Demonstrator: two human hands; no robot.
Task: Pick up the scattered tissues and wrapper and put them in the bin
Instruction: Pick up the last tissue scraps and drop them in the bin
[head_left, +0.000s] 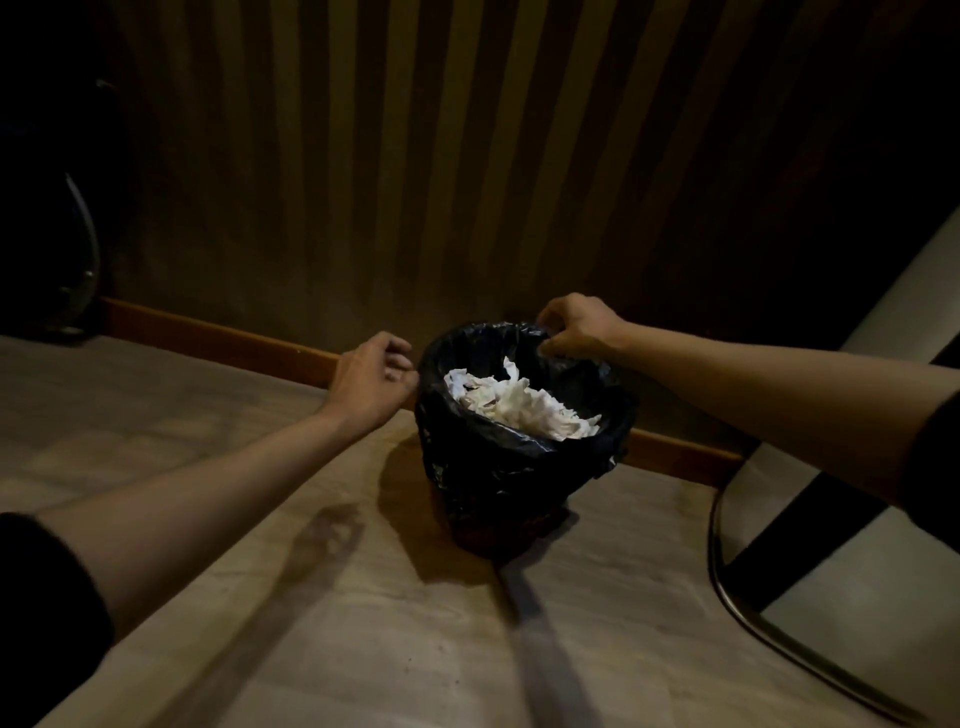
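Observation:
A small bin (511, 467) lined with a black plastic bag stands on the floor by the wall. Crumpled white tissues (511, 400) fill the inside. My left hand (371, 382) is at the bin's left rim, fingers curled and touching the bag's edge. My right hand (576, 325) rests on the far right rim, fingers pinching the black bag. I cannot make out a wrapper among the tissues.
A wooden skirting board (218, 332) runs along the striped wall behind the bin. A chair's curved metal base (748, 613) and dark leg stand to the right. A dark object with a metal stand (78, 249) is at the far left. Pale wood floor lies in front.

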